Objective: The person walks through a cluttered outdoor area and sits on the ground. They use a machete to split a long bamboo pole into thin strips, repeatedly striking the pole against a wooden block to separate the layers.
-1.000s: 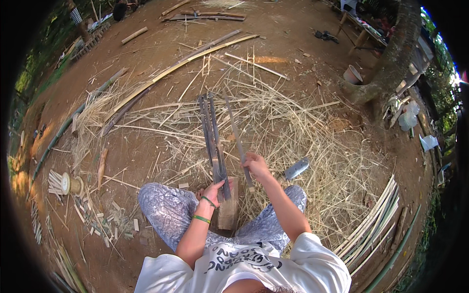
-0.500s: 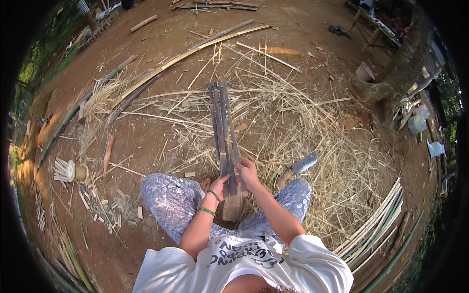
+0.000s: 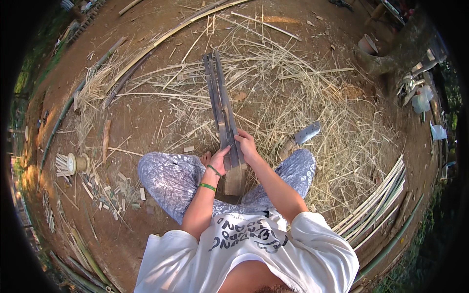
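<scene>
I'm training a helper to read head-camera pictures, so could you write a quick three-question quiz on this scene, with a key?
1. True or false: the right hand is gripping the broad metal blade.
2. Where in the picture is the curved bundle of pale strips? A, upper left; B, lower right; C, upper right.
3. What do the left hand and the right hand both hold?

Key
1. False; the blade lies apart, to the right of that hand.
2. B.
3. Long dark strips.
</scene>
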{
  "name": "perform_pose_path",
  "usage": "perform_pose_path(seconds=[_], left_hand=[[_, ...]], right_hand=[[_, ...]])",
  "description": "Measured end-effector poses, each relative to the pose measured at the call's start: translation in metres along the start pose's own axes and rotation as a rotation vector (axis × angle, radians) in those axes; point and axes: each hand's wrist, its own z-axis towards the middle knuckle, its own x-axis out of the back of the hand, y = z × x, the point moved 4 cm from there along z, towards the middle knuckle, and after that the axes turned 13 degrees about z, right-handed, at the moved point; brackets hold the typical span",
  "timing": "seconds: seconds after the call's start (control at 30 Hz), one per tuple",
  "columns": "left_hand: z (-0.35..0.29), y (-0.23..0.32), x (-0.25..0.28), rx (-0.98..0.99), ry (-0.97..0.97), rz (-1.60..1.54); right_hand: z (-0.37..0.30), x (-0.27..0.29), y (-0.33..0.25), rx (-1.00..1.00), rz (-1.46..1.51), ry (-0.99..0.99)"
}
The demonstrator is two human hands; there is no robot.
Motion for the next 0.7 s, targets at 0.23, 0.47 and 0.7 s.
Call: perform_pose_path(seconds=[0.23,0.47,0.7], left_hand=[[0.006,-0.004,0.005,0.014,0.000,-0.003],[0.016,-0.013,0.018,0.038,-0.058,-0.002],[0.019,-0.012,0.022,0.032,0.065,0.031]], right_hand=[[0.015,0.006,0.015,0.008,0.117,-0.037],[0.015,-0.005,0.007,-0.022,-0.098,-0.031],[0.033,0.010,0.011,0.044,-0.115,-0.074]])
